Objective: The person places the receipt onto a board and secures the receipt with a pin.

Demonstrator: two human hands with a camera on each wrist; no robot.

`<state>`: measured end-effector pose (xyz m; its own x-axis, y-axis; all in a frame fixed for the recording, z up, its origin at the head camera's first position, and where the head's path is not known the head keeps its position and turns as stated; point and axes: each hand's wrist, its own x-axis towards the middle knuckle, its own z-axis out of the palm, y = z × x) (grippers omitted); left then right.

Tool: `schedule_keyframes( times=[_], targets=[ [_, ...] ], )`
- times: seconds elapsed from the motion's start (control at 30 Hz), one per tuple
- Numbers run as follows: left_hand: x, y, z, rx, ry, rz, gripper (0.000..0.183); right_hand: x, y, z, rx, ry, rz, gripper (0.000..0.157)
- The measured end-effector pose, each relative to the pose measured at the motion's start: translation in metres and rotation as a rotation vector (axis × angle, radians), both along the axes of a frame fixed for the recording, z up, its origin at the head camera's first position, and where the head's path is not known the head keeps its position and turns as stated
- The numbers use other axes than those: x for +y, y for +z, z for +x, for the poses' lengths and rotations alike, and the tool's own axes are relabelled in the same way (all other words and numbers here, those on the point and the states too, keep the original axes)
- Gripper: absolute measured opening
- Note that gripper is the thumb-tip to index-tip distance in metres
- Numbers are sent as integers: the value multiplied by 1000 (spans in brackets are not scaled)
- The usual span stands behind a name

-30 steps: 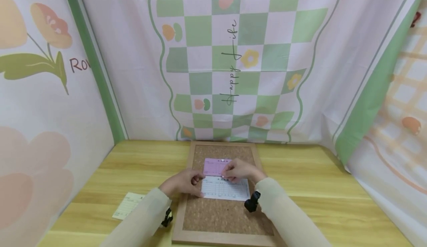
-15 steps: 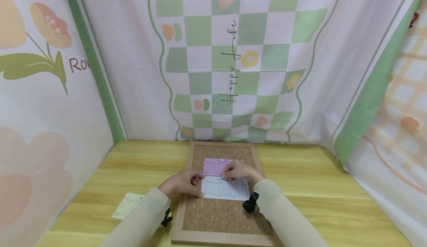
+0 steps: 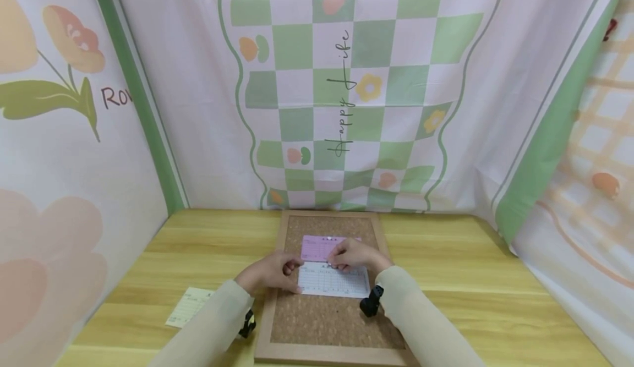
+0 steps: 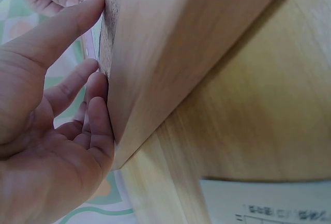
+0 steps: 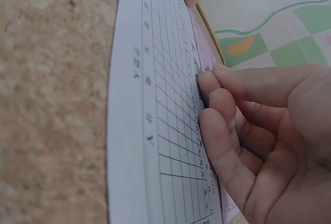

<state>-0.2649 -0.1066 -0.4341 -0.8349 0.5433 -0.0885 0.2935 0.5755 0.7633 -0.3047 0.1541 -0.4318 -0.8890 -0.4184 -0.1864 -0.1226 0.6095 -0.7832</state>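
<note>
A white printed form (image 3: 334,281) lies on the framed corkboard (image 3: 317,323), just below a pink form (image 3: 315,247) with a small white pushpin (image 3: 329,238) at its top edge. My right hand (image 3: 354,255) pinches another pushpin (image 5: 208,70) between thumb and index finger at the white form's top edge; the fingers hide most of it. My left hand (image 3: 273,270) holds down the white form's left side, thumb at the lower corner and index fingertip at the upper one. In the left wrist view its other fingers rest bent against the wooden frame (image 4: 150,53).
A pale yellow form (image 3: 190,305) lies on the wooden table (image 3: 475,279) left of the board, partly covered by the left sleeve. A patterned curtain (image 3: 342,92) hangs behind the table's far edge.
Both hands keep their places on the white form. The right hand has shifted only very slightly; the forms and board stay put.
</note>
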Motion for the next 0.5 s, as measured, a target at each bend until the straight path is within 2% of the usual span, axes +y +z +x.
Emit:
schedule_keyframes(
  times=[0.5],
  targets=[
    [0,0,1,-9,12,-3,60,-3,2,0,-5,-25,27,11]
  ],
)
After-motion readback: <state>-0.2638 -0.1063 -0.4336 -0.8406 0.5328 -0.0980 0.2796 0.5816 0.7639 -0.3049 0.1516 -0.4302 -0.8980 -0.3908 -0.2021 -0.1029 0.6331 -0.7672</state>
